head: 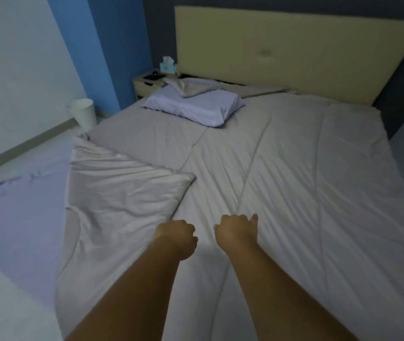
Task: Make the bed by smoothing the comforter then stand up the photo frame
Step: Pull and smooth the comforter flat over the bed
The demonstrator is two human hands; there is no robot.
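Head view: one bed, with one pale yellow headboard [294,50] at its far end. One grey-beige comforter [294,173] covers the mattress from just below the headboard to the near edge. It is creased, and its corner far from the headboard, on the left, is folded back over itself [122,190].

Two pillows lie just below the headboard's left end: one lavender pillow [196,108], and one smaller grey pillow [191,87] resting on it, nearer the headboard.

One nightstand [146,86] stands just left of the headboard. It bears one tissue box [167,65] and some dark flat things [153,75]. They are too small to tell whether one is the photo frame.

One white bin [82,114] stands on the floor further left of the headboard.

Two bare hands reach out at the end opposite the headboard. The left hand [176,236] is at the edge of the folded corner, the right hand [236,230] just beside it. Both have fingers curled under with the tips hidden. I cannot tell whether they clamp the cloth.
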